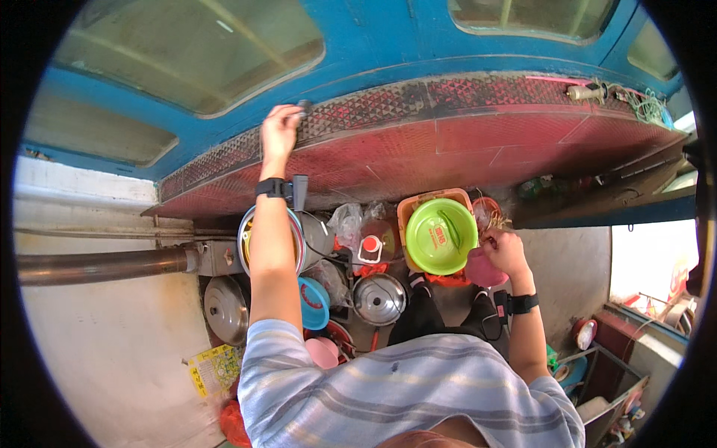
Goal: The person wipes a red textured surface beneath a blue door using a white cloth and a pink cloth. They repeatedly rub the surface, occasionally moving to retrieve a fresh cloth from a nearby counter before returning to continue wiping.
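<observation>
My left hand [280, 126] reaches out to the tiled ledge [369, 109] under the window. Its fingers are pinched on a small dark object [303, 108], too blurred to name. Low on the right, my right hand [507, 252] grips the edge of a pink item [485, 269], perhaps a cloth or a bag. Beside that hand is a lime-green plastic basin [423, 246] with red print on its bottom. A few long green vegetables [450, 228], like peppers or beans, lie in it. The basin rests on an orange square tub [404, 204].
A steel lid [380, 299], a jug with a red cap [371, 244] and a blue basin [313, 302] stand on the left. Under my left forearm is a round pot [244, 241]. A metal flue pipe [106, 266] runs along the wall. Rope [647, 106] lies on the ledge's right end.
</observation>
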Demonstrator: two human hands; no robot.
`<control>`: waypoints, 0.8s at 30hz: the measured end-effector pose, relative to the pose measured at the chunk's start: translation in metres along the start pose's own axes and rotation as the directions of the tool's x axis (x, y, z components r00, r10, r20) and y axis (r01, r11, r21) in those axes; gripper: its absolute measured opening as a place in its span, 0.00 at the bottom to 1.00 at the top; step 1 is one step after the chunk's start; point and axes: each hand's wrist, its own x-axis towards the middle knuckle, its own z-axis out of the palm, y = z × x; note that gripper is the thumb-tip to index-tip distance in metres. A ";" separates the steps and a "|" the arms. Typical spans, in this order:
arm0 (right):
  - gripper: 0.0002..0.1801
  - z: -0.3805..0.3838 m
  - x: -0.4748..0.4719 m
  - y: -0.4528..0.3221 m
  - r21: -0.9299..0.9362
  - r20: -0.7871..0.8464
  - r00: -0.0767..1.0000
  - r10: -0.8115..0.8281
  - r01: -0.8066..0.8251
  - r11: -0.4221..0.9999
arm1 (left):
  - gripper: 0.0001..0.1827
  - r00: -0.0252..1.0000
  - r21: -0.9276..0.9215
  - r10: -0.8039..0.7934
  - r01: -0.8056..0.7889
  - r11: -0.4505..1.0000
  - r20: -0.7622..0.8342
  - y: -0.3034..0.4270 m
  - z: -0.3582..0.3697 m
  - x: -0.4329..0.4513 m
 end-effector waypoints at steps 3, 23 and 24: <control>0.05 -0.007 -0.011 0.014 -0.071 0.021 0.995 0.101 -0.099 0.993 | 0.07 0.983 0.251 -0.174 0.185 0.950 -0.066 -0.016 0.005 -0.003; 0.05 0.010 0.002 0.004 -0.058 0.111 0.990 0.086 -0.079 0.995 | 0.05 0.970 0.179 0.026 0.018 0.984 -0.241 0.008 0.057 -0.018; 0.05 0.012 0.004 0.002 -0.069 0.120 0.989 0.086 -0.078 0.995 | 0.05 0.974 0.103 0.045 -0.022 0.994 -0.224 0.020 0.066 -0.017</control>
